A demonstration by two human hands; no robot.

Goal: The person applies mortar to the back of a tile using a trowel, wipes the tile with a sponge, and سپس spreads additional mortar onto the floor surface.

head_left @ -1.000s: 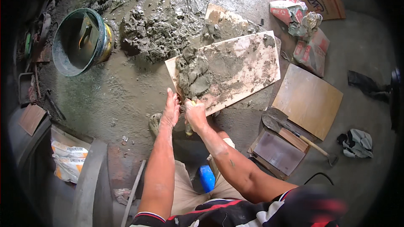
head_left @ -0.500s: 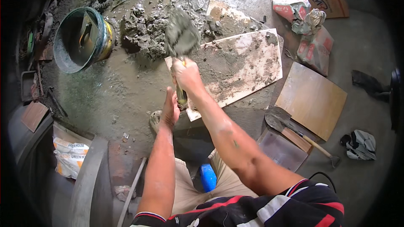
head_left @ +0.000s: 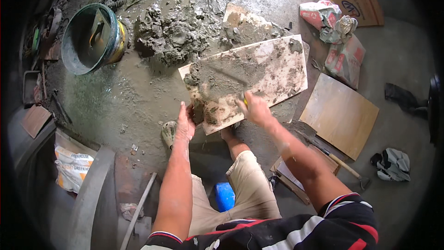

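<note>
A ribbed, pale tile [head_left: 277, 71] lies tilted before me, patches of wet grey mortar smeared over it. My right hand [head_left: 257, 109] is closed round the yellow handle [head_left: 243, 98] of a trowel over the tile's middle. The trowel's blade [head_left: 226, 74] is seen almost edge-on and is blurred, pointing to the upper left. Beside the tile's lower left edge is my left hand [head_left: 186, 124], fingers stretched upward and holding nothing; whether it touches the tile I cannot tell. A dark lump of mortar [head_left: 198, 112] sits on that edge.
Beyond the tile spreads a heap of wet mortar [head_left: 171, 34]. A bucket [head_left: 88, 69] with a tool inside stands at far left. On the right are crumpled bags [head_left: 344, 60], a cardboard box [head_left: 358, 2], a smooth tan tile [head_left: 342, 115] and a wooden-handled tool [head_left: 347, 166].
The mortar-loaded trowel has swung from the tile's left end to its middle, my right hand moving right and down. Mortar now sits along the tile's left edge. My left hand stays near there.
</note>
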